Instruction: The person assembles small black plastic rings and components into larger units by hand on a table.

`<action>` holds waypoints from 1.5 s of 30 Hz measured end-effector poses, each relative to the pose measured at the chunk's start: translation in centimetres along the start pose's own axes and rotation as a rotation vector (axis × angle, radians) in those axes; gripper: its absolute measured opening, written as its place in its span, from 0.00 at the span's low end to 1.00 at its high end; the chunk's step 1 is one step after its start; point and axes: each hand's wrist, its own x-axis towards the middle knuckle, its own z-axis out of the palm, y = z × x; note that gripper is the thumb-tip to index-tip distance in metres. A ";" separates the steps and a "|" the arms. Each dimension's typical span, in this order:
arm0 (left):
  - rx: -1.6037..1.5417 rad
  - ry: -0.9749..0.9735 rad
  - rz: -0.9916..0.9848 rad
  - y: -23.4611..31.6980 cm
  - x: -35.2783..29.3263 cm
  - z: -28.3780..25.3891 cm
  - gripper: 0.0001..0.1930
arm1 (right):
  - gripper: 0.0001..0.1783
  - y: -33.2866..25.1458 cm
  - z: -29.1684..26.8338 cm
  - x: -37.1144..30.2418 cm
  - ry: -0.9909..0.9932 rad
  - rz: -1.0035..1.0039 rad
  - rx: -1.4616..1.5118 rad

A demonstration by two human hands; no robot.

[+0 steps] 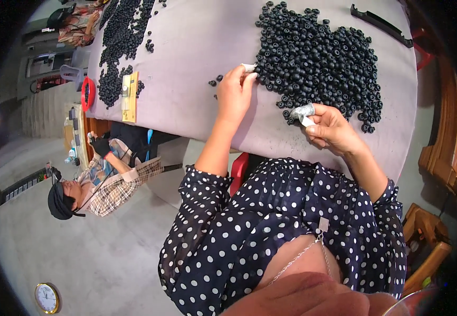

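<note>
A big pile of small round black parts with holes in them [318, 63] lies on the cloth-covered table before me. My left hand [234, 95] is at the pile's left edge, its index fingertip wrapped in white tape [248, 68]. Its thumb and index finger draw together beside the outermost black parts; whether a part is between them is hidden. Over the near edge of the pile is my right hand [335, 130], fingers curled, with a silver-grey wrap [303, 110] on the index finger. A white bit [307, 121] shows by its thumb; what it grips is unclear.
A few loose parts [216, 80] lie left of my left hand. A long black strip [381, 25] rests at the far right. Farther left are another heap of black parts [120, 42], a yellow board [130, 97] and a red ring-shaped rim [88, 94]. A person in gloves [102, 179] sits at left.
</note>
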 end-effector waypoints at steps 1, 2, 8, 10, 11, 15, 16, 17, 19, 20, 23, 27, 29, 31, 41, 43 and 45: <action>-0.031 -0.070 -0.105 0.0 0.5 0.5 0.08 | 0.20 0.1 0.0 0.1 0.008 -0.013 -0.020; -0.034 -0.078 -0.097 -0.2 0.7 0.8 0.08 | 0.20 0.1 -0.2 0.2 0.017 -0.020 -0.017; -0.076 -0.166 -0.045 0.3 0.0 1.1 0.10 | 0.17 0.1 -0.7 0.1 0.022 0.014 -0.030; -0.023 -0.152 -0.003 0.2 -1.0 0.5 0.11 | 0.17 0.0 -0.6 0.0 0.010 0.001 -0.017; 0.028 -0.135 0.040 0.1 -1.5 0.4 0.13 | 0.17 0.0 -0.6 0.0 -0.002 -0.014 -0.008; -0.631 -0.209 -0.285 1.0 -3.2 0.2 0.10 | 0.18 0.3 -1.2 0.0 0.031 -0.039 -0.059; -0.630 -0.207 -0.290 2.0 -3.4 -0.1 0.10 | 0.18 0.3 -0.9 0.1 0.029 -0.035 -0.057; -0.945 -0.287 -0.446 2.9 -3.7 0.0 0.08 | 0.19 0.3 -0.6 0.1 0.044 -0.057 -0.066; -1.419 -0.424 -0.697 4.2 -3.9 0.3 0.07 | 0.19 0.2 -0.2 0.0 0.054 -0.076 -0.062; -1.420 -0.423 -0.699 4.1 -4.0 0.6 0.07 | 0.19 0.1 -0.1 0.0 0.055 -0.074 -0.061; -1.610 -0.489 -0.852 3.9 -4.2 1.7 0.07 | 0.23 -0.3 0.4 -0.1 0.100 -0.140 -0.138; -1.616 -0.506 -0.887 4.4 -4.6 2.4 0.06 | 0.22 -0.3 0.2 -0.3 0.119 -0.177 -0.117; -1.619 -0.513 -0.899 4.6 -4.9 2.6 0.05 | 0.22 -0.4 0.1 -0.4 0.092 -0.160 -0.125; -1.638 -0.513 -0.912 4.5 -5.0 2.9 0.05 | 0.22 -0.4 -0.1 -0.3 0.086 -0.156 -0.131; -1.678 -0.502 -0.942 5.2 -5.3 3.1 0.05 | 0.21 -0.4 0.1 -0.2 0.087 -0.154 -0.130; -1.685 -0.511 -0.939 4.9 -5.4 3.2 0.05 | 0.21 -0.4 0.0 -0.2 0.080 -0.146 -0.108; -1.692 -0.522 -0.934 4.9 -5.4 3.1 0.05 | 0.21 -0.5 0.0 -0.3 0.075 -0.140 -0.087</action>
